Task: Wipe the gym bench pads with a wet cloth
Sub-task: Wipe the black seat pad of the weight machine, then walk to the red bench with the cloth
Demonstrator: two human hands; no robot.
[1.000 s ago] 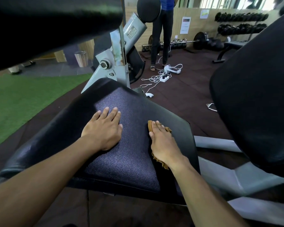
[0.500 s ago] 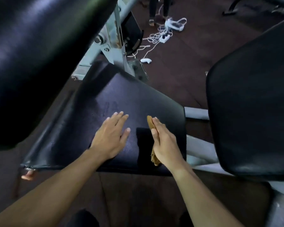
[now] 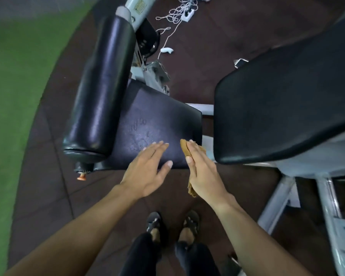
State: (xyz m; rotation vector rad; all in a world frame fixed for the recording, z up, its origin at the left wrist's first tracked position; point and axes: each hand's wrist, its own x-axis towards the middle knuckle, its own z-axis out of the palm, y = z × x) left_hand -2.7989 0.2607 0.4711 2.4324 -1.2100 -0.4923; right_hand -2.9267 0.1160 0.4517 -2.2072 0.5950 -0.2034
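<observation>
Head view: the left hand (image 3: 147,169), fingers straight and spread, rests flat at the near edge of the seat pad (image 3: 157,116), holding nothing. The right hand (image 3: 202,172) presses the brown cloth (image 3: 184,149) under straight fingers at the pad's near right corner.

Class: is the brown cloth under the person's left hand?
No: the brown cloth lies under the right hand; the left hand is bare.
</observation>
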